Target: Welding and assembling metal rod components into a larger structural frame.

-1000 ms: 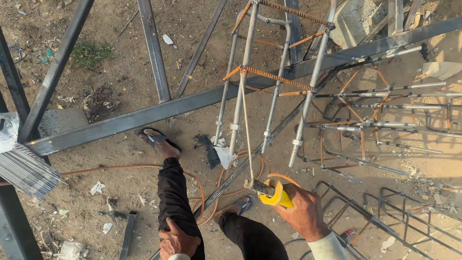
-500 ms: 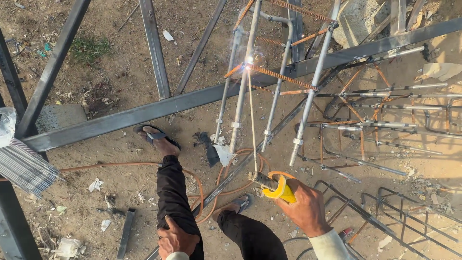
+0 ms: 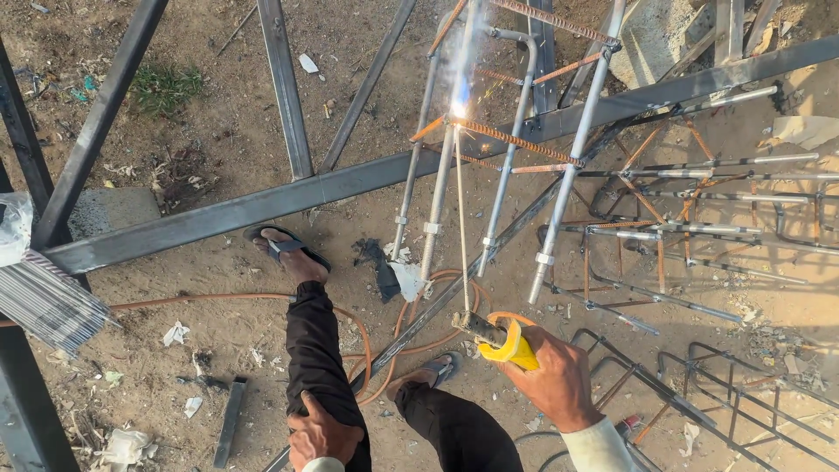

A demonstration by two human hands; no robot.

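Both hands are busy: the right hand (image 3: 552,378) is clamped around a yellow welding holder (image 3: 507,343), whose thin rod (image 3: 461,218) reaches up to a bright spark (image 3: 458,108) on the rebar cage (image 3: 516,140). Well apart, the left hand (image 3: 323,434) rests spread on the left knee (image 3: 328,393), holding nothing, above sandy ground (image 3: 218,140).

Threaded rods (image 3: 489,175) and rusty rebar ties (image 3: 516,140) are crowding the space far of the right hand (image 3: 555,380), leaving narrow gaps. A long steel beam (image 3: 262,205) is barring the left.
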